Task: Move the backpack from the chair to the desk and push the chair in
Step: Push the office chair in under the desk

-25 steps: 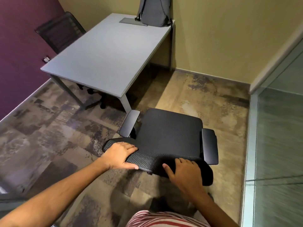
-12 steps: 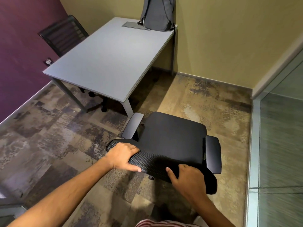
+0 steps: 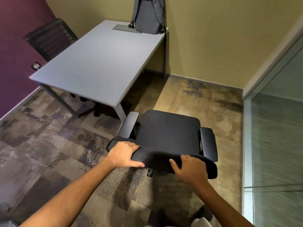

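Low in the middle of the frame: left hand (image 3: 123, 154) clamped over the top edge of the chair (image 3: 168, 131) backrest, fingers curled over the mesh toward the seat, thumb pressed along the near side. Just to its right: right hand (image 3: 188, 167) gripping the same top edge, thumb on the near face, fingers wrapped over the rim and partly hidden behind it. Both forearms reaching up from the bottom of the frame, bare.

Beyond the hands: black seat seen from above, nothing lying on it, with a gray-padded left armrest (image 3: 129, 124) and a dark right armrest (image 3: 208, 143) on either side. One caster (image 3: 150, 172) just visible under the backrest between the hands. Chair standing on patchy brown carpet (image 3: 49, 145), apart from the desk (image 3: 98, 66), its front edge pointing toward the desk's near right corner and leg.

Farther out, center left of the frame: gray desk top, bare over most of its surface. At its far right corner, top center of the frame: gray backpack (image 3: 148, 15) standing upright on the desk, leaning against the yellow wall (image 3: 213, 38), straps facing forward, just beside a flat gray cable cover (image 3: 126, 28). Upper left: second dark mesh chair (image 3: 50, 40) tucked behind the desk against the purple wall (image 3: 13, 46). Right edge: frosted glass partition (image 3: 278, 128).
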